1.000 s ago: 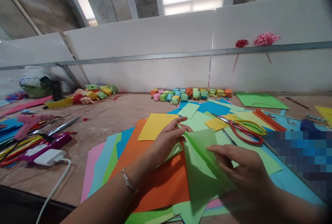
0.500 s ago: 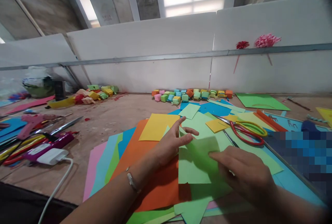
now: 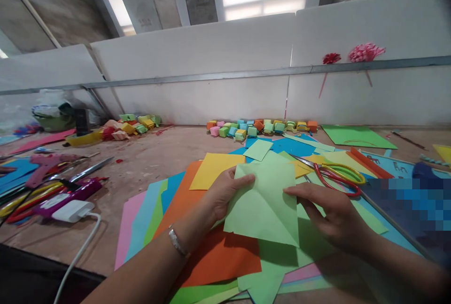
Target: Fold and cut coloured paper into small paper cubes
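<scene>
A pale green sheet of paper (image 3: 264, 205) is held up between both hands, its faces slightly bent along a diagonal crease. My left hand (image 3: 225, 193) grips its upper left edge, thumb on the front and fingers behind. At the right edge, my right hand (image 3: 327, 210) pinches the sheet between thumb and index finger. Beneath lie an orange sheet (image 3: 225, 257) and more green paper (image 3: 275, 261). Beyond my right hand, red-handled scissors (image 3: 331, 177) rest on the papers, beside a yellow-handled pair. Past my left hand is a yellow sheet (image 3: 211, 170).
Small folded paper cubes (image 3: 252, 131) line the wall (image 3: 197, 102), with another pile (image 3: 141, 125) farther left. A pink glue gun (image 3: 42, 167), a purple device (image 3: 70, 198) and a white cable (image 3: 82, 252) are at left. A bright green sheet (image 3: 357, 137) lies back right.
The green sheet has been lifted and tilted up, its folded-over part now opened out. My left hand has closed on its left edge; my right hand still pinches the right side.
</scene>
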`<state>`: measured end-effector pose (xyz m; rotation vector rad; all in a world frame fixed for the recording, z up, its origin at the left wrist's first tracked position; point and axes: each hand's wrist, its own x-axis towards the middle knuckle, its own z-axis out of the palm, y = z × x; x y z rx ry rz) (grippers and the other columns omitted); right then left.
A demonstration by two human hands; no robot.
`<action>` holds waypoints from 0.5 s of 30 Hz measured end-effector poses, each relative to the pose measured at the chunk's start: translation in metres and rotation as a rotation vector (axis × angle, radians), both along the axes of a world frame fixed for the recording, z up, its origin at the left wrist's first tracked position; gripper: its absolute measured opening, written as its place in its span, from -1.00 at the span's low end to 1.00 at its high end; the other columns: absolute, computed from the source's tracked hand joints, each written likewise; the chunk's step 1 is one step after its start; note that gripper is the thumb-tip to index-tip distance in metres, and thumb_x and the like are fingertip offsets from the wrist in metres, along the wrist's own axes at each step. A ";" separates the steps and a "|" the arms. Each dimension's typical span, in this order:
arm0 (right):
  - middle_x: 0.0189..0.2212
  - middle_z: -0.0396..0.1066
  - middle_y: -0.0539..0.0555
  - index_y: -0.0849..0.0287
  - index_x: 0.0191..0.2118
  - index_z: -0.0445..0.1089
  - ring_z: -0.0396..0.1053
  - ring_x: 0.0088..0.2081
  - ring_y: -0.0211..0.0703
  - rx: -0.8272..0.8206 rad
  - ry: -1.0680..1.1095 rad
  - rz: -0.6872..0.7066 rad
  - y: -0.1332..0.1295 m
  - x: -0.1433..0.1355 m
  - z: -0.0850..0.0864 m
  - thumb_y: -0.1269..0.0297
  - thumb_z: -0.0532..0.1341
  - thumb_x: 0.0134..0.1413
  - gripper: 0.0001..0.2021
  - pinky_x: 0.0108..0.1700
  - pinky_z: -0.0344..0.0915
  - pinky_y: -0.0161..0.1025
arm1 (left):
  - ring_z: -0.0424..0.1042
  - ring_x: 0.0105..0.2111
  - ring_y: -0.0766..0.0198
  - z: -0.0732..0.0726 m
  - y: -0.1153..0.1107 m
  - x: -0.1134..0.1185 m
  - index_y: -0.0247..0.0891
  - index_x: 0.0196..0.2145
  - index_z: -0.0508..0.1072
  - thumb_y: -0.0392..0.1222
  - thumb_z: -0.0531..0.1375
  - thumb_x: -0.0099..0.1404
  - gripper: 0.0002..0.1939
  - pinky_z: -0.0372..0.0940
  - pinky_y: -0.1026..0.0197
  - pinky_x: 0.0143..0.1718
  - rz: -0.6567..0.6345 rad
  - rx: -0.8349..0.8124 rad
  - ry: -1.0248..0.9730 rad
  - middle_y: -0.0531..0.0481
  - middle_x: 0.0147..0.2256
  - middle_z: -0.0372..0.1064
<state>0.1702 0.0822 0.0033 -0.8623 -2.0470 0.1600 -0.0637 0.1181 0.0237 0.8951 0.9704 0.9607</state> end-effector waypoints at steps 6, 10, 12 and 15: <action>-0.02 0.50 0.06 -0.01 0.08 0.42 0.41 -0.02 -0.07 0.743 -0.528 -0.194 -0.014 -0.003 0.014 0.48 0.20 0.20 -0.63 0.12 0.29 -0.06 | 0.43 -0.56 0.25 0.001 -0.005 0.001 -0.33 -0.29 0.44 -0.18 0.45 -0.05 -0.61 0.37 0.18 -0.46 -0.009 0.008 0.116 -0.04 -0.47 0.48; 0.03 0.47 0.05 0.17 -0.08 0.47 0.31 0.13 -0.09 0.685 -0.629 0.101 -0.015 -0.009 0.012 0.52 0.03 0.29 -0.70 0.25 0.12 0.04 | 0.45 -0.48 0.22 -0.002 -0.007 0.001 -0.36 -0.25 0.47 -0.20 0.46 -0.06 -0.59 0.38 0.17 -0.39 -0.173 0.054 0.082 -0.10 -0.41 0.50; -0.16 0.56 0.08 0.20 -0.20 0.48 0.42 0.01 -0.11 0.636 -0.569 0.156 -0.011 -0.009 0.008 0.55 0.02 0.28 -0.72 0.15 0.23 0.01 | 0.47 -0.38 0.17 -0.005 -0.008 0.000 -0.35 -0.17 0.49 -0.29 0.46 -0.13 -0.49 0.38 0.16 -0.33 -0.326 0.085 0.041 -0.14 -0.30 0.51; -0.35 0.55 0.07 0.19 -0.24 0.46 0.48 -0.19 -0.17 0.525 -0.514 0.184 -0.004 -0.006 0.005 0.51 0.03 0.30 -0.74 -0.03 0.33 -0.08 | 0.45 -0.32 0.17 -0.010 -0.008 -0.001 -0.25 -0.02 0.47 -0.41 0.41 -0.13 -0.35 0.36 0.20 -0.33 -0.463 0.130 0.104 -0.11 -0.21 0.50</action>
